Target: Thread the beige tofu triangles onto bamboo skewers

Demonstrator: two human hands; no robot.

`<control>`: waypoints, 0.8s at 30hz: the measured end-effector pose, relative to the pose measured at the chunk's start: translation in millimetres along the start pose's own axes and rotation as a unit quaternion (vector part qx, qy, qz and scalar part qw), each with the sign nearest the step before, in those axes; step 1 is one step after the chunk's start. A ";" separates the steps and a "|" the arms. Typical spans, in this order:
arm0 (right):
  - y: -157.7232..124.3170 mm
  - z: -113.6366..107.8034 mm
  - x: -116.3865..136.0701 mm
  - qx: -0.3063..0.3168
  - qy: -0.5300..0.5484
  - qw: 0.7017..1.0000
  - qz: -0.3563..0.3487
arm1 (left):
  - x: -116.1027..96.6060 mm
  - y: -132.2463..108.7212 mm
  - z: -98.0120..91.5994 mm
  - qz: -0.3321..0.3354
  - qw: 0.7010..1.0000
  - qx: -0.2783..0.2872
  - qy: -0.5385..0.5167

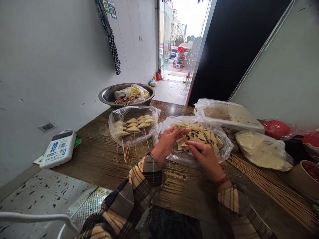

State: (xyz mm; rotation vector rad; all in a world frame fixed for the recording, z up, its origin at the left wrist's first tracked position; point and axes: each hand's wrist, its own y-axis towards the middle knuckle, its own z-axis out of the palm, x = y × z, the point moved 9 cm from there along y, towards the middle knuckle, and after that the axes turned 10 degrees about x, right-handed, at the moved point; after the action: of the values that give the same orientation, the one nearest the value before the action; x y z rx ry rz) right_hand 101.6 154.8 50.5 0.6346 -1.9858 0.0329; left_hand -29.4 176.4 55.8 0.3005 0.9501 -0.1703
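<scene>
My left hand (166,142) pinches a tan triangular piece, apparently tofu, above the plastic bag (226,151) of loose triangular tofu pieces (202,135). Between the fingers of my right hand (204,156) is a thin bamboo skewer (184,138), which slants up toward the piece in my left hand. The skewer's tip is hidden behind the left fingers. Left of the hands, threaded tofu skewers (134,128) lie in an open clear bag (115,119), their sticks pointing toward me.
A bundle of bare skewers (271,191) lies at the right. Behind it are a bag of pale food (261,149) and a white plastic-covered tray (226,114). A metal basin (106,96) stands at the back left, and a white payment device (59,149) at the left edge.
</scene>
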 end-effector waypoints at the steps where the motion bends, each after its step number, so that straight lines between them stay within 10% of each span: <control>1: 0.0 -0.5 0.2 -0.004 -0.002 1.000 -0.007 | 1.1 0.1 0.9 -0.003 1.000 0.002 -0.003; 24: 0.7 0.4 4.7 -0.020 -0.014 1.000 -0.010 | 9.3 -1.0 3.4 -0.018 1.000 -0.003 -0.018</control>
State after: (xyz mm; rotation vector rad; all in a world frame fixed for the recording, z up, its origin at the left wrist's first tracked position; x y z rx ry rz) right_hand 99.3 153.3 54.4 0.6313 -2.0018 -0.0287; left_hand -21.7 174.2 49.9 0.2747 0.9211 -0.2053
